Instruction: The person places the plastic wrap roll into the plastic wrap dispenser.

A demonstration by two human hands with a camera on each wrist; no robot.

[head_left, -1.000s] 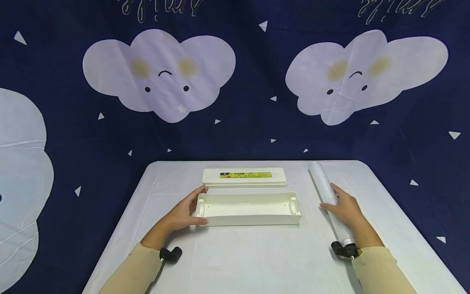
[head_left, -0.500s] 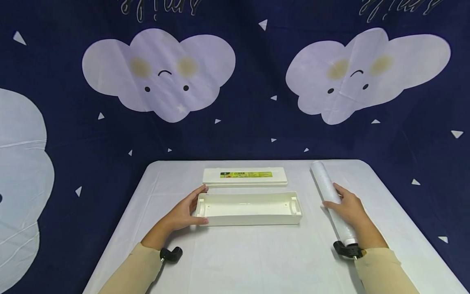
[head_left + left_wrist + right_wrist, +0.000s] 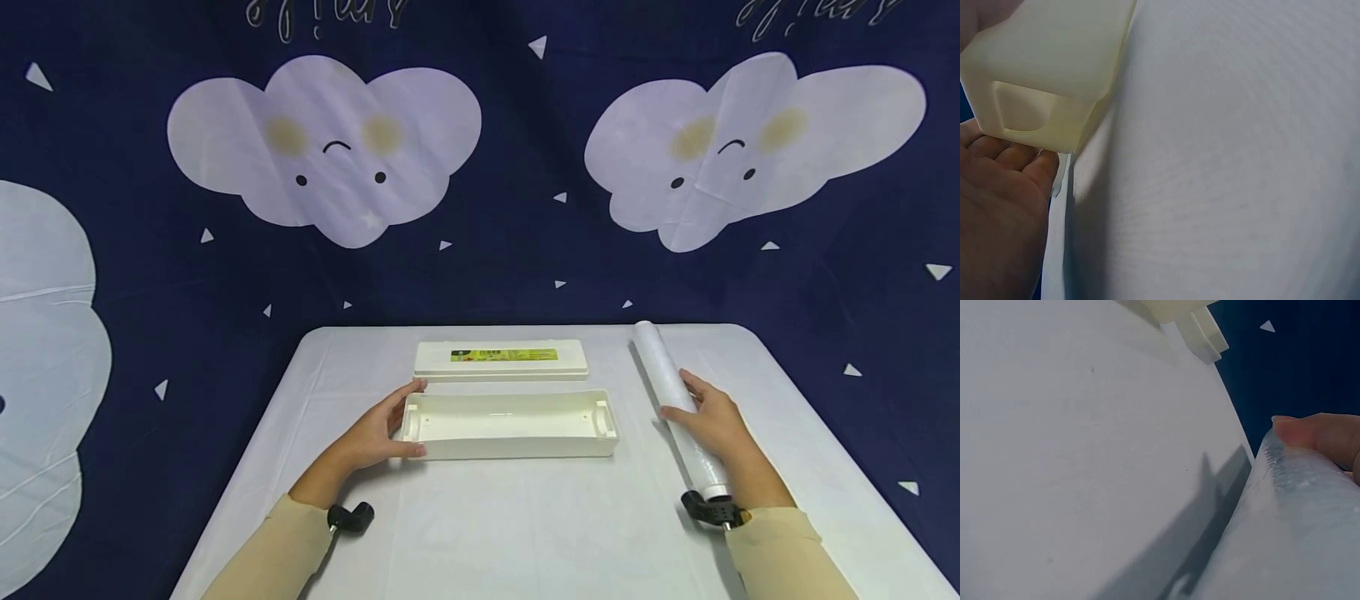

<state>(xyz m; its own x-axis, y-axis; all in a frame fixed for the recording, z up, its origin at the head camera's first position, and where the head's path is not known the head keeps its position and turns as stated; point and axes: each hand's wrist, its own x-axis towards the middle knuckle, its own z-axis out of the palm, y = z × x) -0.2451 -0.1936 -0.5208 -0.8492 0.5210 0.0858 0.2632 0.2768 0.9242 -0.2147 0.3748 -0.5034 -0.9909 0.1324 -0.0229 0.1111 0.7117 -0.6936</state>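
A long cream-white plastic box (image 3: 517, 448) lies without its cover on the table, its hollow inside facing up. My left hand (image 3: 369, 435) holds its left end, thumb along the front wall and fingers behind. The left wrist view shows the recessed end wall (image 3: 1035, 112) of this box between thumb and fingers. On the right, my right hand (image 3: 714, 423) grips a roll of cling film (image 3: 660, 363) around its middle, the roll slanting away from me. In the right wrist view, the thumb (image 3: 1294, 431) presses on the film, and the roll's shadow falls on the cloth.
Behind the box lies its matching lid (image 3: 501, 369) with a yellow-green label. A white cloth (image 3: 525, 533) covers the table. A dark blue curtain (image 3: 517, 167) printed with clouds hangs right behind the far edge.
My right hand has shifted slightly right with the cling film roll, and the roll's far end has risen a little. The left hand and the box stay where they were.
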